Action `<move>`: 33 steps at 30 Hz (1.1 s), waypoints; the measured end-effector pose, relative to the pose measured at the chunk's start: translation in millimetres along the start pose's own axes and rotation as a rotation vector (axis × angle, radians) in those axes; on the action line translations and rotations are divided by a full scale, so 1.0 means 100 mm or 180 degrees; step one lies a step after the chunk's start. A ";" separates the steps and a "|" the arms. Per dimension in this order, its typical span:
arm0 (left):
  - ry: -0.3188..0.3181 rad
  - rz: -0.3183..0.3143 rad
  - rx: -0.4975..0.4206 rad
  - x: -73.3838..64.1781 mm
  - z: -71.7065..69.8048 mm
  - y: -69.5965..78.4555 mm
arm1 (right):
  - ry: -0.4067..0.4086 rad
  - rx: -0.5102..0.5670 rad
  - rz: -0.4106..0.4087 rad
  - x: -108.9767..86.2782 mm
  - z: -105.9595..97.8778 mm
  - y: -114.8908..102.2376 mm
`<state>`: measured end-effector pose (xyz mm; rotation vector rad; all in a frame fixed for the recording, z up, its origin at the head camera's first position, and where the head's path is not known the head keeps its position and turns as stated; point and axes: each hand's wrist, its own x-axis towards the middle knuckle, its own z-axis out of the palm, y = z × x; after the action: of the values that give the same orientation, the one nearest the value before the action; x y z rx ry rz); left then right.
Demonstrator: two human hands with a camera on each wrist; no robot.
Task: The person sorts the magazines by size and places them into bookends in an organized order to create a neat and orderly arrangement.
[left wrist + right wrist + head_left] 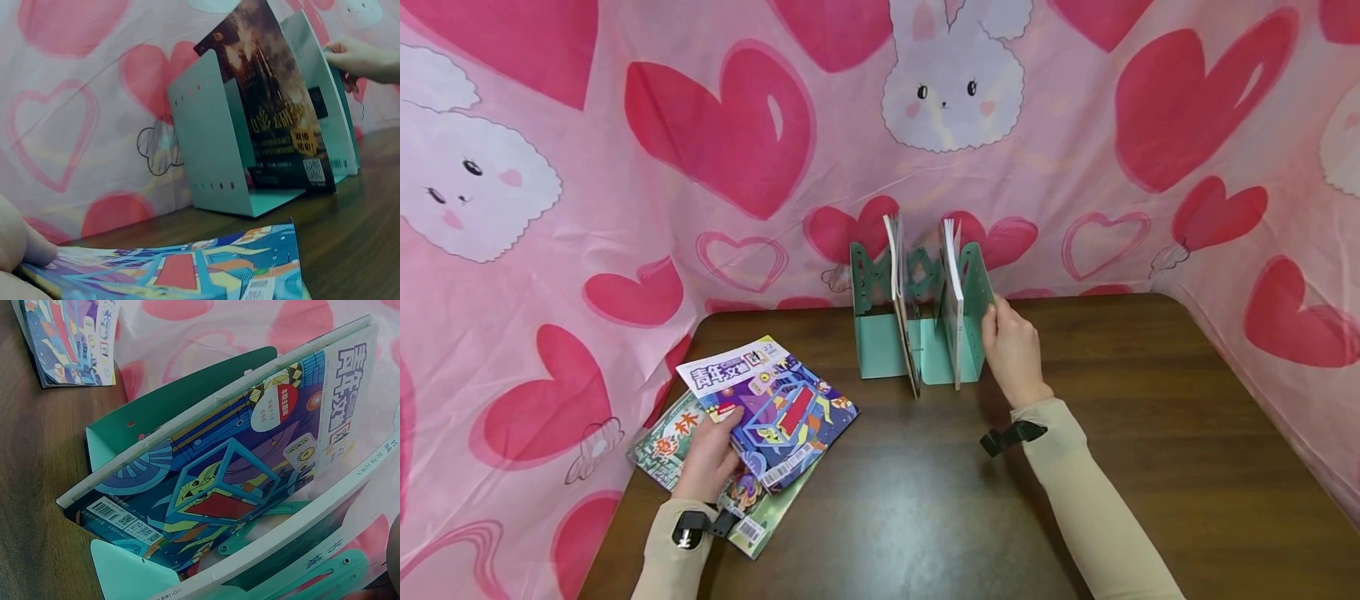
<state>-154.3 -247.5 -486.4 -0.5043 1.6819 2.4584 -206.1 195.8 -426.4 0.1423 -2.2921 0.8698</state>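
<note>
My left hand [707,454] holds a purple magazine [790,425] at its left edge, thumb on the cover. A greenish magazine [775,512] lies partly under it on the table. With curled fingers my right hand [1013,346] grips the edge of the right panel of a mint-green expanding book rack [880,346]. Two groups of magazines stand in the rack. The left one [219,481] leans, its purple cover facing right and its dark back cover [256,81] facing left. A white-spined magazine [955,308] stands near the right panel.
The rack stands towards the back of a brown wooden table [1150,433]. Close behind it and at both sides hangs a pink cloth [850,133] with hearts and rabbits. Dark straps [1018,435] circle both wrists.
</note>
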 end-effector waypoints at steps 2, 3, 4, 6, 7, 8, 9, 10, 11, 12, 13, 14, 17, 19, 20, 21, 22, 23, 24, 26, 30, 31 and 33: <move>-0.0027 -0.0004 -0.0073 -0.01 0.02 0.00 | -0.0005 0.0004 -0.0001 0.00 0.00 0.00; -0.0049 -0.0014 -0.0123 -0.02 0.03 0.00 | -0.0007 0.0003 -0.0005 0.00 0.01 0.01; -0.0072 -0.0020 -0.0186 -0.02 0.05 0.01 | -0.0007 0.0012 -0.0008 0.00 0.01 0.01; -0.0089 -0.0035 -0.0256 -0.05 0.08 0.03 | -0.0005 0.0019 -0.0019 0.00 0.01 0.00; -0.0086 -0.0025 -0.0251 -0.05 0.10 0.04 | -0.0003 0.0021 -0.0022 0.00 0.01 0.00; -0.0085 -0.0009 -0.0236 -0.07 0.12 0.04 | -0.0004 0.0020 -0.0019 0.00 0.01 0.00; -0.0075 0.0011 -0.0220 -0.08 0.14 0.05 | -0.0003 0.0019 -0.0016 0.00 0.01 0.00; -0.0061 0.0035 -0.0197 -0.09 0.16 0.06 | -0.0005 0.0025 -0.0010 0.00 0.00 0.00; -0.0041 0.0064 -0.0159 -0.10 0.18 0.06 | -0.0011 0.0028 -0.0001 -0.01 0.00 0.00; -0.0022 0.0102 -0.0126 -0.12 0.20 0.06 | -0.0015 0.0035 0.0008 -0.01 0.00 0.00; -0.0012 0.0134 -0.0115 -0.13 0.22 0.06 | -0.0021 0.0039 0.0018 -0.01 0.00 0.00; 0.0000 0.0154 -0.0116 -0.14 0.23 0.07 | -0.0028 0.0042 0.0024 -0.01 0.00 0.00; -0.0014 0.0246 -0.0068 -0.19 0.29 0.09 | -0.0032 0.0047 0.0025 -0.01 -0.01 0.00; -0.0026 0.0312 -0.0007 -0.21 0.33 0.10 | -0.0031 0.0042 0.0022 -0.01 -0.01 0.00; -0.0023 0.0356 0.0038 -0.23 0.35 0.11 | -0.0031 0.0038 0.0020 -0.01 -0.01 0.00; -0.0027 0.0398 0.0095 -0.24 0.37 0.11 | -0.0029 0.0037 0.0017 -0.01 -0.01 0.00; -0.0032 0.0435 0.0145 -0.25 0.39 0.12 | -0.0026 0.0037 0.0016 -0.01 -0.01 0.00; -0.0047 0.0471 0.0185 -0.27 0.41 0.13 | -0.0023 0.0034 0.0012 -0.01 -0.01 0.00; -0.0051 0.0502 0.0217 -0.29 0.43 0.13 | -0.0021 0.0029 0.0009 -0.01 -0.01 0.00; -0.0059 0.0582 0.0281 -0.32 0.46 0.15 | -0.0013 0.0018 -0.0001 -0.01 -0.01 -0.01; -0.0090 0.0759 0.0465 -0.41 0.54 0.18 | 0.0005 0.0000 -0.0010 -0.01 0.00 -0.01; -0.0094 0.0818 0.0513 -0.44 0.57 0.19 | 0.0012 0.0000 -0.0016 -0.01 0.00 -0.01; -0.0108 0.0914 0.0634 -0.49 0.61 0.21 | 0.0024 -0.0002 -0.0028 -0.01 0.00 -0.01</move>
<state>-126.7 -194.9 -431.3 -0.2084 2.0845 2.4233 -205.1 195.0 -426.9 0.1483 -2.2830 0.8636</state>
